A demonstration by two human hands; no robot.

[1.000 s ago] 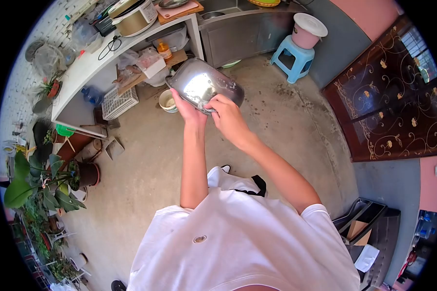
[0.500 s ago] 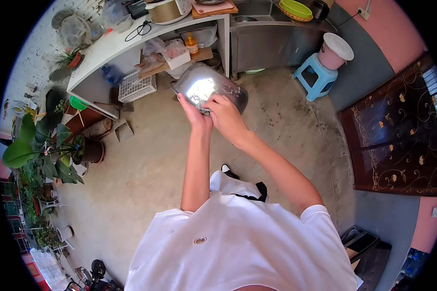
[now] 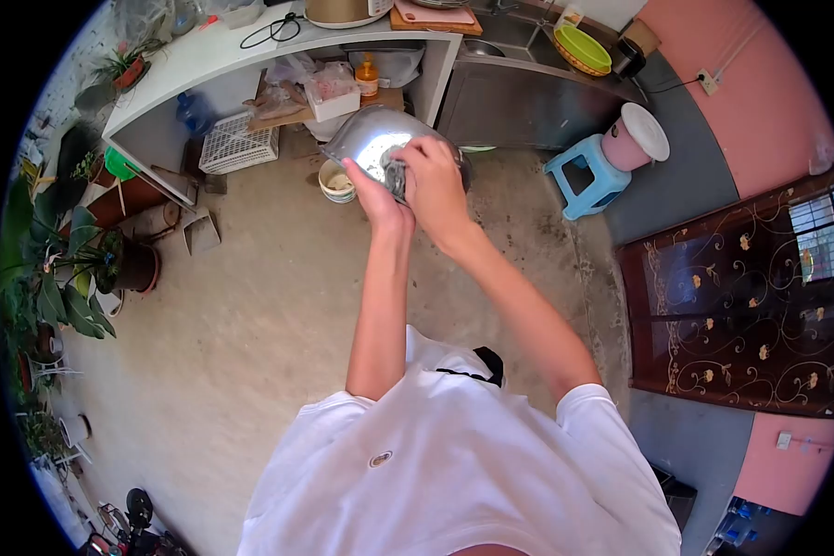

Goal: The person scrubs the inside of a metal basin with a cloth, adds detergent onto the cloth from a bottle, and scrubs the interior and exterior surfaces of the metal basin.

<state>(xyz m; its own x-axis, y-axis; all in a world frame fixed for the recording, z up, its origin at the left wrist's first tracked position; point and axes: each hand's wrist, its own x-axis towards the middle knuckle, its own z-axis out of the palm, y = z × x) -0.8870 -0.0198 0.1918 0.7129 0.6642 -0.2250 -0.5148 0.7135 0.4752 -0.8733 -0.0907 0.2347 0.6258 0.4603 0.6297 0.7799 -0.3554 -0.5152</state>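
Observation:
A shiny grey metal pot (image 3: 350,137) is held up in front of me, tilted, with a bright reflection on its surface. My left hand (image 3: 380,204) grips its near edge from below, thumb up along the side. Bunched in the fingers of my right hand (image 3: 438,190) is a grey scouring pad (image 3: 395,176), pressed against the pot's surface. My right hand covers part of the pot, so its full shape is hard to make out.
A small bucket (image 3: 336,182) stands on the floor beyond my left hand. Farther off are a white counter (image 3: 176,88) with shelves, a steel sink cabinet (image 3: 519,107) and a blue stool (image 3: 587,176) bearing a pink bucket (image 3: 621,148). Potted plants (image 3: 130,264) line the left side.
My right hand has shifted slightly on the pot, and more of the scouring pad shows. The view has swung, bringing the small bucket on the floor into sight.

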